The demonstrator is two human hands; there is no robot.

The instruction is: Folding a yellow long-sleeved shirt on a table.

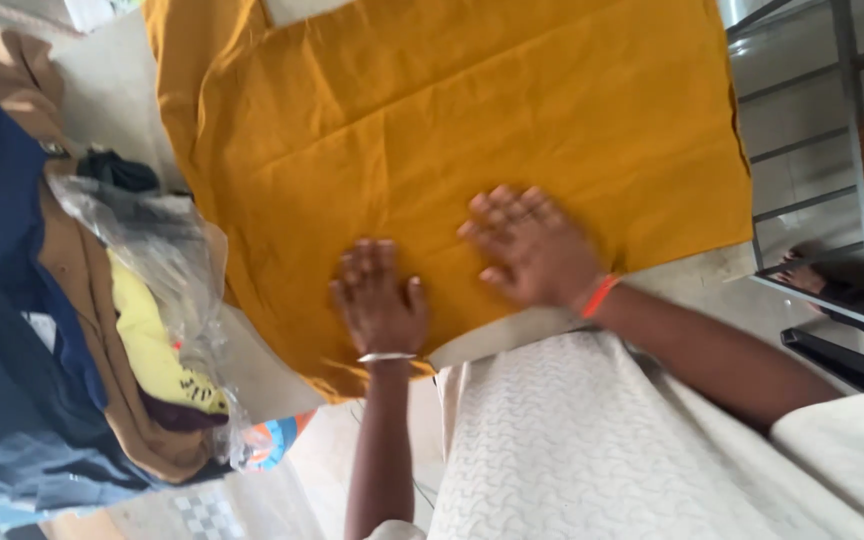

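Mustard-yellow cloth [432, 120] is lying spread across the pale bench [112, 90], covering most of its middle and reaching to the near edge; both hands are pressing flat on it near that edge — left hand [380, 300] with fingers apart, palm down, a metal bangle [387, 356] at the wrist; right hand [530, 245] just beside it, fingers splayed, an orange band [600, 296] at the wrist; neither hand is gripping anything. Along the bench's left edge a heap of folded garments [12, 330] is sitting — dark blue, brown — with a clear plastic bag [167, 290] holding something yellow.
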